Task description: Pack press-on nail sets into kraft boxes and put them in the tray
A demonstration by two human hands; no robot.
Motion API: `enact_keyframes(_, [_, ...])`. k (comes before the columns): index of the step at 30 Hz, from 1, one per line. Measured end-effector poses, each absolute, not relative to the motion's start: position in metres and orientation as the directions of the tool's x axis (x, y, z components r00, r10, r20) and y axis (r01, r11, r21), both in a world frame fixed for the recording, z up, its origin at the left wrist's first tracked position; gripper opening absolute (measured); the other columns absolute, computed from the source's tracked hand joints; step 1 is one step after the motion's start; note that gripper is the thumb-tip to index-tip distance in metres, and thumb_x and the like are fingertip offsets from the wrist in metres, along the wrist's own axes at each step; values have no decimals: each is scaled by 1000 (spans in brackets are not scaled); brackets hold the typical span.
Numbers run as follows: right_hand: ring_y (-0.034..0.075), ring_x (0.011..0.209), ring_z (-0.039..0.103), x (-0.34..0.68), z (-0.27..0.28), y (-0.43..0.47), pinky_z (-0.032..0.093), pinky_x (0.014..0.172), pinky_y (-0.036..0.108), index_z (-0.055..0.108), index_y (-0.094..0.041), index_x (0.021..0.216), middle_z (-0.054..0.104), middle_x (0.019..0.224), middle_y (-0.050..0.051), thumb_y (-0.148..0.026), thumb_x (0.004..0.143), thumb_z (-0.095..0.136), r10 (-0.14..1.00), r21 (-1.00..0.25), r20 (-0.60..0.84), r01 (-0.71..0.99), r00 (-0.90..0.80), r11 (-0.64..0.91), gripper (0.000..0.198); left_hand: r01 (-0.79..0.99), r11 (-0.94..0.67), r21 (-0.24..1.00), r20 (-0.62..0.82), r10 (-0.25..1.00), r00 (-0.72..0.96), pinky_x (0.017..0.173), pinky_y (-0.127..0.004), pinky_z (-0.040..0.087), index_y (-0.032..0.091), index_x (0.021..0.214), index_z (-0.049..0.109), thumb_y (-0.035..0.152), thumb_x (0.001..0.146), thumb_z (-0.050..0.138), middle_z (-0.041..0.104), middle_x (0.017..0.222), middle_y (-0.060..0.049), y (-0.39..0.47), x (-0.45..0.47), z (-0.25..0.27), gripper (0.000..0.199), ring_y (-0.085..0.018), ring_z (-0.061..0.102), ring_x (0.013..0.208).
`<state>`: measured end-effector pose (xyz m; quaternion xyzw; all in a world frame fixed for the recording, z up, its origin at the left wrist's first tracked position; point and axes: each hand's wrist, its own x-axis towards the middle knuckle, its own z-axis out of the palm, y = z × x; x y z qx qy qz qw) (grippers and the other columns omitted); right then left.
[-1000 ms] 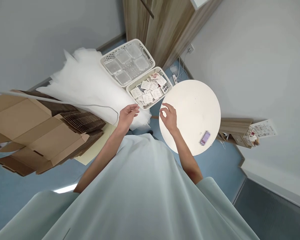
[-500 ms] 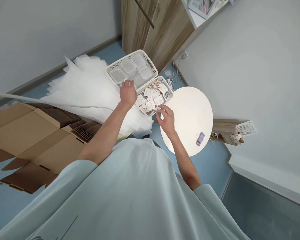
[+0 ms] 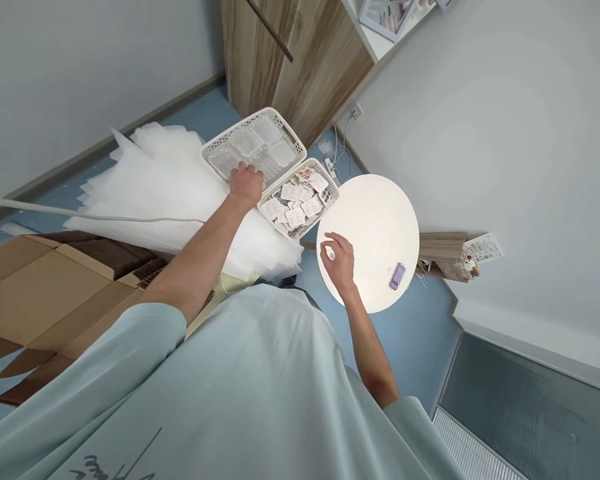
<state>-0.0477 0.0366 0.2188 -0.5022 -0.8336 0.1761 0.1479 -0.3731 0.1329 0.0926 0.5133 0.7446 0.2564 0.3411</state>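
My left hand (image 3: 247, 184) lies over the near rim of a white plastic basket (image 3: 211, 142) that holds several clear plastic boxes (image 3: 245, 142). Its fingers are curled, and their tips are hidden. Against that basket stands a second, smaller white basket (image 3: 280, 231), filled with small white printed cards (image 3: 295, 217). My right hand (image 3: 339, 259) hovers above the round white table (image 3: 375, 220), apart from the cards. Thumb and index finger meet in a ring. A tiny pale thing shows by them, too small to name.
White sheer sheeting (image 3: 145, 173) is piled at the left, with a thin pale rod across it. Flattened cardboard boxes (image 3: 40, 280) lie beside it. A blurred purple object (image 3: 397, 275) is on the table. Behind are a wooden cabinet (image 3: 300, 73) and cables near a wall socket (image 3: 357, 110).
My right hand has drawn back from the card basket to above the table, its thumb and finger closed in a ring. My left hand stays at the box basket. The view has shifted slightly.
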Motion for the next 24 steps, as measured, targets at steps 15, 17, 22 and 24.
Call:
enact_keyframes(15, [28, 132, 72, -35, 209, 15, 57, 110, 51, 74, -26, 100, 80, 134, 11, -23, 106, 58, 902, -474, 124, 774, -414, 420, 17, 748, 281, 602, -276, 952, -135, 126, -67, 26, 6, 107, 79, 48, 90, 79, 67, 137, -32, 151, -396, 122, 45, -53, 39, 151])
enact_keyframes(17, [28, 131, 72, -35, 208, 13, 57, 109, 51, 74, -26, 99, 80, 133, 11, -23, 106, 59, 905, -495, 128, 765, -405, 412, 17, 764, 272, 585, -263, 955, -138, 126, -65, 25, 6, 102, 79, 47, 92, 79, 69, 135, -30, 148, -397, 133, 43, -52, 39, 151])
enact_keyframes(22, [28, 131, 72, -31, 207, 15, 57, 111, 50, 73, -26, 98, 80, 134, 10, -22, 105, 59, 900, -527, 142, 738, -413, 422, 17, 727, 191, 660, -120, 982, -149, 127, -60, 28, 13, 91, 78, 59, 88, 87, 73, 125, -21, 138, -384, 162, 47, -48, 44, 147])
enact_keyframes(24, [27, 131, 72, -26, 209, 19, 56, 112, 50, 73, -27, 98, 80, 134, 10, -22, 105, 59, 892, -531, 152, 726, -426, 437, 16, 643, 151, 751, -77, 987, -142, 126, -59, 32, 19, 86, 79, 63, 79, 93, 74, 114, -16, 132, -366, 175, 47, -46, 51, 141])
